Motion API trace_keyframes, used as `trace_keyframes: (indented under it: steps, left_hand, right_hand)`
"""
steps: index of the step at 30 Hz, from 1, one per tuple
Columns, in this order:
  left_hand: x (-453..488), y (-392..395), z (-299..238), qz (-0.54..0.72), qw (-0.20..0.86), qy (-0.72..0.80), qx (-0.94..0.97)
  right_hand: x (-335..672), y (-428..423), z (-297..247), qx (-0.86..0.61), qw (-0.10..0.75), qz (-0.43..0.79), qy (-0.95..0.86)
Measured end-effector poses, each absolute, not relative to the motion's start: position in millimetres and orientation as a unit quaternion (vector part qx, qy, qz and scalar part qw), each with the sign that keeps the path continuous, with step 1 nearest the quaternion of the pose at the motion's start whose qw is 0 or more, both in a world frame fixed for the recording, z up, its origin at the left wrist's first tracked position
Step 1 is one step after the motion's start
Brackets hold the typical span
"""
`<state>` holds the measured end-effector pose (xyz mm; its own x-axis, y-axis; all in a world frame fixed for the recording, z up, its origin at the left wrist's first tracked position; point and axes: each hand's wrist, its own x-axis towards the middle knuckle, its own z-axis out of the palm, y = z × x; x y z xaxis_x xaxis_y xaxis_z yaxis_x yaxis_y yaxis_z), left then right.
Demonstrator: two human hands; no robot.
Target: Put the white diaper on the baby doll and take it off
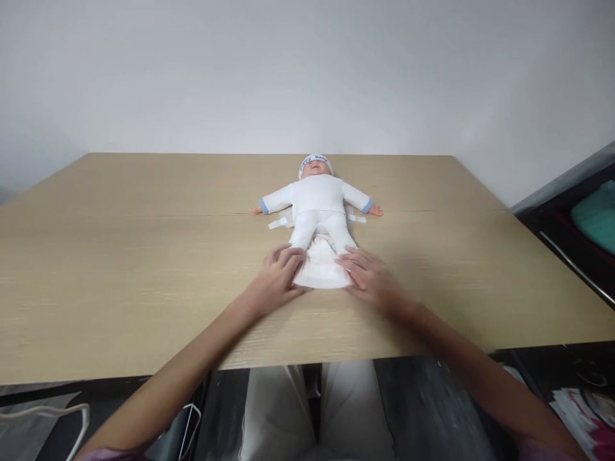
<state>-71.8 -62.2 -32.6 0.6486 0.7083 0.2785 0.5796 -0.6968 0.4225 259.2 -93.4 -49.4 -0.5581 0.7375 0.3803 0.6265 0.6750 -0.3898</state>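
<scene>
A baby doll (318,192) lies on its back on the table, arms spread wide, in a white outfit with blue cuffs and a lettered white cap. Beneath its hips is an unfolded white diaper (321,266), its front part spread between the legs and its side tabs sticking out. My left hand (281,272) curls over the doll's lower leg on the left, thumb by the diaper's near corner. On the other side, my right hand (369,275) is closed around the other lower leg, with a bit of foot showing. Both hands partly hide the feet.
The wide wooden table (144,275) runs back to a pale wall (269,77). A dark shelf or frame with a teal item (598,214) stands at the right. Below the near edge are white cables (79,410) and, at lower right, some papers (571,413).
</scene>
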Motion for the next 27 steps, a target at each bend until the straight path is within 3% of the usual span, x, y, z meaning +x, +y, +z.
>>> trace_keyframes:
  steps: [5, 12, 17, 21, 27]
  left_hand:
    - [-60, -47, -28, 0.263, 0.179, 0.406, 0.857]
    - [-46, 49, -3, 0.404, 0.275, 0.418, 0.766]
    - [-23, 112, -7, 0.442, 0.448, 0.439, 0.640]
    - [-18, 119, -21, 0.446, 0.583, 0.416, 0.537]
    - [-38, 76, -34, 0.383, 0.614, 0.415, 0.552]
  right_hand:
    - [252, -75, -40, -0.441, 0.316, 0.138, -0.829]
    - [241, 29, -19, -0.475, 0.452, 0.175, -0.735]
    - [228, 107, -25, -0.531, 0.438, 0.335, -0.644]
    - [230, 118, -36, -0.507, 0.415, 0.430, -0.620]
    - [246, 66, -42, -0.486, 0.396, 0.448, -0.637]
